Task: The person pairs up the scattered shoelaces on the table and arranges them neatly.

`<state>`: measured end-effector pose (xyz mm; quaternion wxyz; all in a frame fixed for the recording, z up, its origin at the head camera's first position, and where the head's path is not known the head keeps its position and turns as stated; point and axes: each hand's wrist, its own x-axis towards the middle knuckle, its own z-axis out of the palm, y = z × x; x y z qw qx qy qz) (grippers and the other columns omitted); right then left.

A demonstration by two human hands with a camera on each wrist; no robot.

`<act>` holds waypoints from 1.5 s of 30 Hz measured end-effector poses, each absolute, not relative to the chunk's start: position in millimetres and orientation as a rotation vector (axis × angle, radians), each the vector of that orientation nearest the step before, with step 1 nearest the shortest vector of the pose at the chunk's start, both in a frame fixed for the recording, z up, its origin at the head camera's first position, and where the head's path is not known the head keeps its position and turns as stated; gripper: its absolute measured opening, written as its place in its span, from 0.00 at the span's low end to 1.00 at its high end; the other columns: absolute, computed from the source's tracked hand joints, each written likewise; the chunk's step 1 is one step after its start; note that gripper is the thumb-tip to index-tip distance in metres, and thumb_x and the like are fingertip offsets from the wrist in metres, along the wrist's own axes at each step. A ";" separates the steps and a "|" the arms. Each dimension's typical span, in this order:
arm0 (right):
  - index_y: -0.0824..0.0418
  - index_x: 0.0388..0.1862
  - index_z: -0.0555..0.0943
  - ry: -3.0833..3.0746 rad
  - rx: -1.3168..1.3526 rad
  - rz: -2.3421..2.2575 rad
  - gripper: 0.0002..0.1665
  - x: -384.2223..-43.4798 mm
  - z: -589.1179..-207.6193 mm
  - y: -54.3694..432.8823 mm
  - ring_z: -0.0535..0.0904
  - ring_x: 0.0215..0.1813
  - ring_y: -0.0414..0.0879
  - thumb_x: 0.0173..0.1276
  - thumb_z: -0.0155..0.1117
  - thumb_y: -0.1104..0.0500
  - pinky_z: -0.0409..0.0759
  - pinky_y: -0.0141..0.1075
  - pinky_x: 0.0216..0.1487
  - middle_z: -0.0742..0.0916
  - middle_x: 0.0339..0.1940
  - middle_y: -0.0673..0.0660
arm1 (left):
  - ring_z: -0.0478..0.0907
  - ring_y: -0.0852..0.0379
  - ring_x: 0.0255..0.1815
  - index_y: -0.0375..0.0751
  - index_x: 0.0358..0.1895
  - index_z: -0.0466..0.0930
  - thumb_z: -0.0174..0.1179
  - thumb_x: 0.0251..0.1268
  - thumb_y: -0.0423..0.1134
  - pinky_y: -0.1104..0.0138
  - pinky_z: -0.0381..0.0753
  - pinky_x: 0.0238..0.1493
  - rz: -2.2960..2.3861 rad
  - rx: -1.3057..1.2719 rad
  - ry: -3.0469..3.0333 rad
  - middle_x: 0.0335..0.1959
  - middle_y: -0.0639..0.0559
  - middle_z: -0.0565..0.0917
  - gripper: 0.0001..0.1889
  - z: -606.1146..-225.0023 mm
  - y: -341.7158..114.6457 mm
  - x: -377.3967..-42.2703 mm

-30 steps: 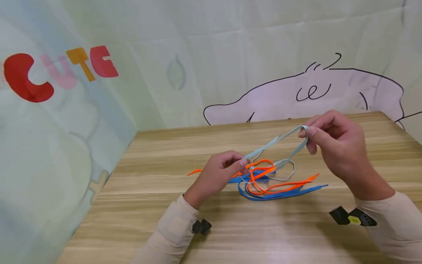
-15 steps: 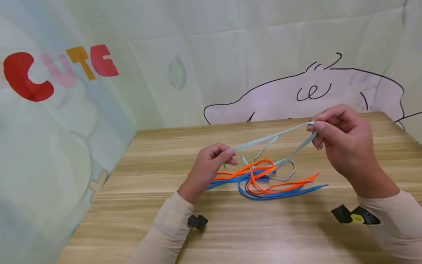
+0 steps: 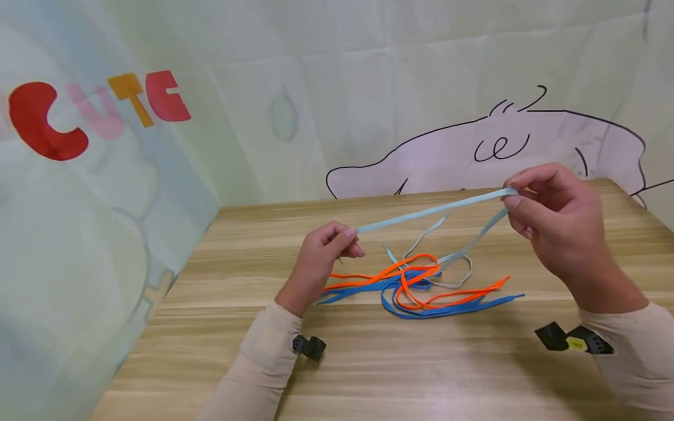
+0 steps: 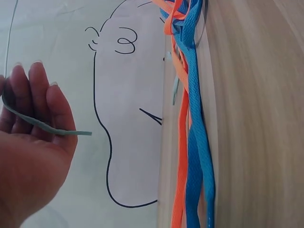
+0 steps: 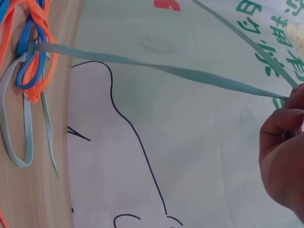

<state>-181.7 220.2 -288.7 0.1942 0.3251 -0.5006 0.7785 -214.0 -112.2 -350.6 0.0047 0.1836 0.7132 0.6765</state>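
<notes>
A pale blue-green shoelace (image 3: 432, 211) stretches in the air between both hands. My left hand (image 3: 323, 257) pinches it near one end; in the left wrist view the short tip (image 4: 83, 133) lies across the fingers. Higher and to the right, my right hand (image 3: 560, 228) pinches the lace between thumb and fingers. From there another stretch (image 5: 190, 75) slopes down into the tangle. Orange shoelaces (image 3: 405, 280) and blue shoelaces (image 3: 447, 311) lie twisted together on the table, with pale lace loops among them.
The wooden table (image 3: 421, 374) carries the tangle near its middle. A printed cloth (image 3: 295, 117) with drawings and letters hangs behind the table and along its left side. Small black devices sit on both wrists.
My left hand has moved left and slightly up, drawing the pale lace straight. My right hand has shifted a little right and up. The orange and blue laces stay in place.
</notes>
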 end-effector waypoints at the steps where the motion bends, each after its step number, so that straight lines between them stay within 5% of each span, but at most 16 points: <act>1: 0.85 0.42 0.73 -1.414 0.901 2.171 0.12 -182.2 -288.7 221.5 0.66 0.22 0.48 0.61 0.47 0.88 0.59 0.34 0.20 0.83 0.35 0.66 | 0.84 0.44 0.42 0.29 0.42 0.77 0.56 0.76 0.46 0.58 0.82 0.54 2.120 0.574 2.234 0.35 0.41 0.83 0.18 -350.9 -113.0 -214.2; 26: 0.79 0.39 0.76 -1.496 0.669 2.174 0.05 -194.6 -289.3 239.6 0.62 0.20 0.47 0.65 0.57 0.81 0.56 0.35 0.19 0.82 0.29 0.61 | 0.81 0.56 0.33 0.38 0.36 0.76 0.54 0.78 0.43 0.62 0.81 0.51 2.495 0.361 1.767 0.27 0.50 0.79 0.12 -360.5 -101.2 -238.7; 31: 0.78 0.38 0.77 -1.509 0.591 2.162 0.04 -198.9 -293.3 239.3 0.68 0.22 0.46 0.65 0.61 0.79 0.63 0.29 0.18 0.84 0.29 0.60 | 0.80 0.56 0.31 0.39 0.33 0.76 0.54 0.78 0.42 0.65 0.81 0.46 2.579 0.286 1.660 0.25 0.51 0.79 0.13 -362.6 -98.5 -251.1; 38: 0.77 0.38 0.79 -1.591 0.598 2.138 0.03 -211.4 -299.2 242.5 0.81 0.33 0.46 0.66 0.61 0.78 0.78 0.29 0.32 0.85 0.30 0.58 | 0.80 0.57 0.29 0.41 0.32 0.76 0.56 0.77 0.42 0.66 0.81 0.42 2.675 0.206 1.581 0.24 0.53 0.78 0.12 -364.3 -103.7 -261.5; 45: 0.79 0.37 0.80 -1.636 0.696 2.167 0.08 -223.6 -297.8 247.2 0.82 0.35 0.48 0.65 0.54 0.83 0.80 0.32 0.45 0.87 0.31 0.60 | 0.80 0.57 0.28 0.41 0.31 0.76 0.55 0.76 0.40 0.67 0.80 0.39 2.712 0.153 1.546 0.23 0.53 0.78 0.12 -370.7 -106.8 -264.3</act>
